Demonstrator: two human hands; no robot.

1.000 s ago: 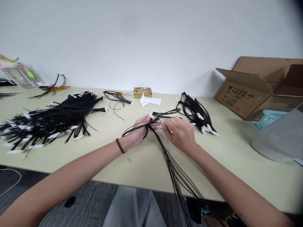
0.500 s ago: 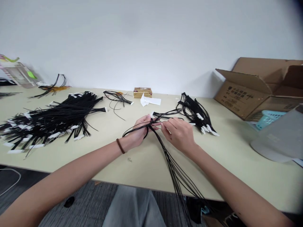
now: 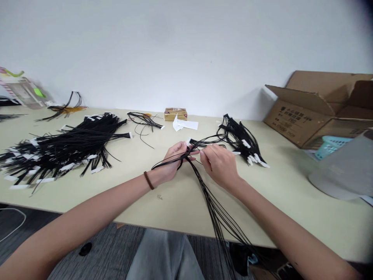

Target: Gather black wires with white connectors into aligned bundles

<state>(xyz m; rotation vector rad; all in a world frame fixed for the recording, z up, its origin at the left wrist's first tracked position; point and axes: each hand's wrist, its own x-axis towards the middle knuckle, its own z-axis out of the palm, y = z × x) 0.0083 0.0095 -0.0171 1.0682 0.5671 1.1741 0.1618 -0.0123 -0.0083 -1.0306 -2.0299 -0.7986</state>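
Observation:
A bundle of thin black wires point(image 3: 208, 194) passes through my left hand point(image 3: 172, 161), and its long tails hang over the table's front edge. My left hand is closed around the bundle, where the wires cross and loop near a white connector point(image 3: 189, 142). Close on its right, my right hand point(image 3: 220, 162) is pinched, its fingertips at a thin wire end coming off the bundle. The exact grip of those fingertips is too small to see clearly. Beyond my hands, more black wires curve toward a wire pile point(image 3: 243, 142) with white connectors on the right.
On the left lies a large heap of black wires point(image 3: 75, 144) with white ends. A tissue box point(image 3: 175, 114) stands at the back. An open cardboard box point(image 3: 297, 120), a turquoise basket point(image 3: 329, 147) and a grey container point(image 3: 344, 171) are on the right.
My right hand has shifted very slightly at the bundle, its fingers still pinched. My left hand keeps its hold in nearly the same place.

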